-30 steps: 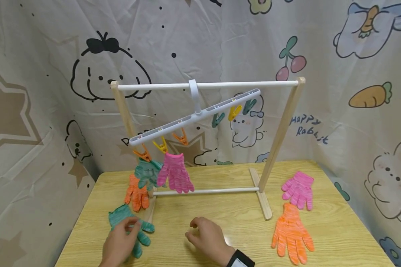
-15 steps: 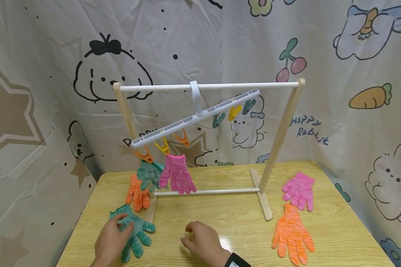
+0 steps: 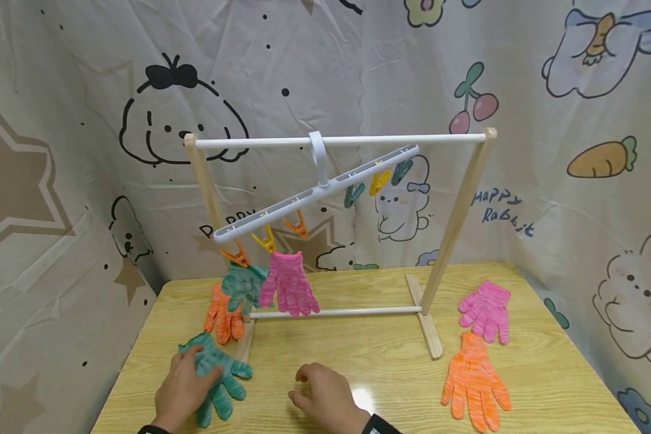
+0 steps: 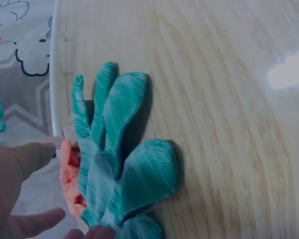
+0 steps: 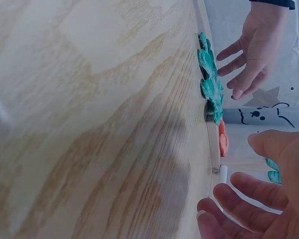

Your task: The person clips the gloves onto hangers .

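A green knit glove (image 3: 225,386) lies on the table at the front left. Over its left side hovers my left hand (image 3: 180,386), thumb and fingers apart and holding nothing; the right wrist view shows a gap between hand (image 5: 251,57) and glove (image 5: 209,74). To the right, my right hand (image 3: 328,395) hangs loosely curled above the tabletop, with nothing in it. A second green glove (image 3: 242,282) hangs from an orange clothespin (image 3: 235,254), and a pink glove (image 3: 289,286) from a yellow clothespin (image 3: 264,239), both at the lower left end of the hanger (image 3: 320,191).
The tilted hanger hooks over a rack's white top bar (image 3: 401,139) and carries more clothespins, such as a yellow one (image 3: 380,181). An orange glove (image 3: 226,316) lies behind the green one. At the right lie a pink glove (image 3: 485,310) and an orange glove (image 3: 474,380).
My left hand has shifted left across the green glove, with its fingers spread wider, so more of the glove shows. My right hand has drifted slightly left and toward me.
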Tool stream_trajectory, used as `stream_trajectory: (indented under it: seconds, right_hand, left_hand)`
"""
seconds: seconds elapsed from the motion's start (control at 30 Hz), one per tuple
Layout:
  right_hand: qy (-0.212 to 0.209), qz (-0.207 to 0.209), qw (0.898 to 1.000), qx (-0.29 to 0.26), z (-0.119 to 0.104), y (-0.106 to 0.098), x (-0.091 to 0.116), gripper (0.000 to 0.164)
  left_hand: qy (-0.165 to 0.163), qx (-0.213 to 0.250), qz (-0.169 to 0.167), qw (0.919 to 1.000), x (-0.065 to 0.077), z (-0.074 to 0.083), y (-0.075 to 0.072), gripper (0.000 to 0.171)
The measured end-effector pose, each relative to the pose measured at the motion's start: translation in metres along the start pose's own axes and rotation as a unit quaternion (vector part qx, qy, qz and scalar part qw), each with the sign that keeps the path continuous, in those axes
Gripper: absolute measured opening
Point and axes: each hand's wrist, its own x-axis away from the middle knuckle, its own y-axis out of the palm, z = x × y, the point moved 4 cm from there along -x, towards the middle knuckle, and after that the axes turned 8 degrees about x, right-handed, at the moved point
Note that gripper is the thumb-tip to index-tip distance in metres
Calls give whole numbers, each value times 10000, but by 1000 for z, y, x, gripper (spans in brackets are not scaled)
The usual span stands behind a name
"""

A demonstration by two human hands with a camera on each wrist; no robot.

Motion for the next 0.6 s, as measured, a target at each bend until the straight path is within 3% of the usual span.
stream_trajectory:
  seconds: [0.43,0.6]
  right_hand:
    - [-55,62,10000,-2,-1,0,2,25]
    - [-70,128,9999,51,-1,1,2,25]
  left_hand:
    - [180,-345,-328,9987,-11,-3,10,64]
    - [253,-694,-370,9966,-13,0,12,62]
